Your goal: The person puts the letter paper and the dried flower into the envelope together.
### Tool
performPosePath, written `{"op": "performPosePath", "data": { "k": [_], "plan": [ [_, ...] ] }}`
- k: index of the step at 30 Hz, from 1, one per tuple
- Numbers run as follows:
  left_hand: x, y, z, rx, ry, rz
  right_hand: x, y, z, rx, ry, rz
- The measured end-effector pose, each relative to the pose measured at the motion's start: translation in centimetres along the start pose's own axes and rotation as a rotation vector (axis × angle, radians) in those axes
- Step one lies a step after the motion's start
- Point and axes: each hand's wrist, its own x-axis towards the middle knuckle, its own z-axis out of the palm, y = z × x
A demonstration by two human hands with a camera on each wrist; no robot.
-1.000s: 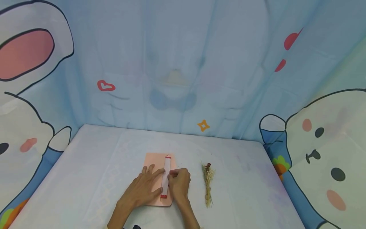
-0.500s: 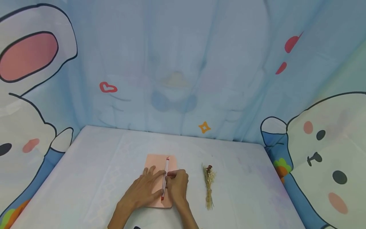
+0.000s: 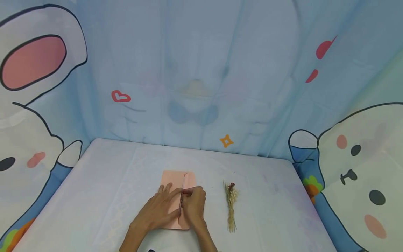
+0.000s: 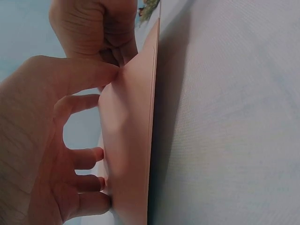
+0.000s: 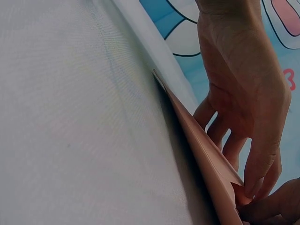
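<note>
A pink paper envelope (image 3: pixel 171 176) lies upright on the table, a lengthwise flap edge running down its right part. My left hand (image 3: pixel 157 208) rests across it, fingers spread, with index fingertip and thumb at that edge. The left wrist view shows the left thumb and fingertips pressing on the pink paper (image 4: pixel 133 131). My right hand (image 3: pixel 193 203) has curled fingers and pinches the flap edge close to the left index fingertip. In the right wrist view, an opening (image 5: pixel 241 194) gapes beside the fingers; the right fingertips are partly hidden.
Right of the envelope lies a small bunch of dried flowers (image 3: pixel 231 206). White cloth covers the table (image 3: pixel 267 196). A light blue curtain (image 3: pixel 195 52) with cartoon animals hangs behind and along both sides. A small dark object (image 3: pixel 151 250) shows at the bottom edge.
The white strip with red ends along the envelope has narrowed to a thin line as the right hand moved slightly left. The left hand stays in place.
</note>
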Motion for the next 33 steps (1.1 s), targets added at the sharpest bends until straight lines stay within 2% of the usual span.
{"op": "performPosePath", "data": {
  "k": [7, 12, 19, 21, 25, 29, 33],
  "plan": [
    [-0.3, 0.0, 0.0, -0.044, -0.021, -0.026, 0.0, 0.1, 0.2, 0.024, -0.006, 0.015],
    [0.0, 0.0, 0.0, -0.043, -0.016, -0.007, 0.2, 0.2, 0.1, 0.005, 0.008, 0.005],
    [0.0, 0.0, -0.1, -0.025, -0.015, 0.009, 0.0, -0.1, -1.0, 0.026, -0.028, 0.026],
    [-0.2, 0.2, -0.1, -0.029, -0.011, 0.003, -0.2, -0.1, -1.9, -0.008, 0.008, 0.031],
    [-0.4, 0.4, -0.2, -0.019, 0.004, -0.016, -0.4, 0.1, -4.2, -0.104, 0.141, 0.022],
    [-0.3, 0.6, -0.3, -0.012, -0.007, -0.026, -0.2, 0.8, -7.3, -0.184, 0.273, 0.015],
    [-0.1, 0.8, -0.3, -0.005, -0.016, -0.016, -0.1, 1.8, -10.6, -0.208, 0.376, 0.026]
  ]
}}
